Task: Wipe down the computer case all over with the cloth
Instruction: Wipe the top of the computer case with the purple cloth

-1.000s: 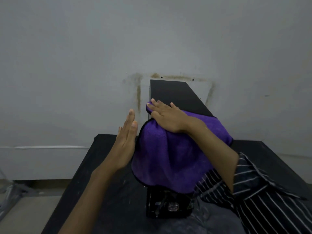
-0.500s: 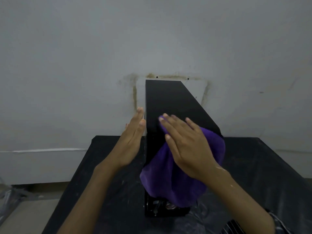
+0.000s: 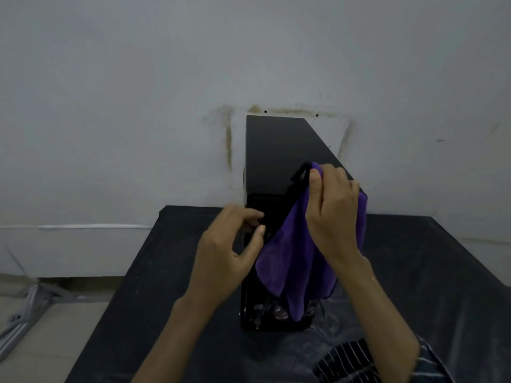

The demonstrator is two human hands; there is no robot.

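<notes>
Purple cloth (image 3: pixel 293 252) hangs from the right hand (image 3: pixel 331 211), whose thumb and fingers pinch its upper edge at the near top edge of the case (image 3: pixel 276 150). From there it drapes in loose folds down the front face. The black case stands upright on the dark-covered worktop (image 3: pixel 414 272), its far end close to the wall. The left hand (image 3: pixel 229 255) is just beside the cloth's left edge, in front of the case. Its fingers are half-curled, thumb and forefinger apart, gripping nothing that shows; motion blur hides whether it touches the front panel. This looks like a regrip between strokes, not a wipe: the cloth is held up by one edge, not pressed flat. The work seems to be passing from the top to the front. The next move calls for gathering the cloth into a pad under the right palm and pressing it flat on the panel. The left hand could catch the loose edge or brace the case. The cloth's tip dangles by small fittings low on the front, where it could snag.
</notes>
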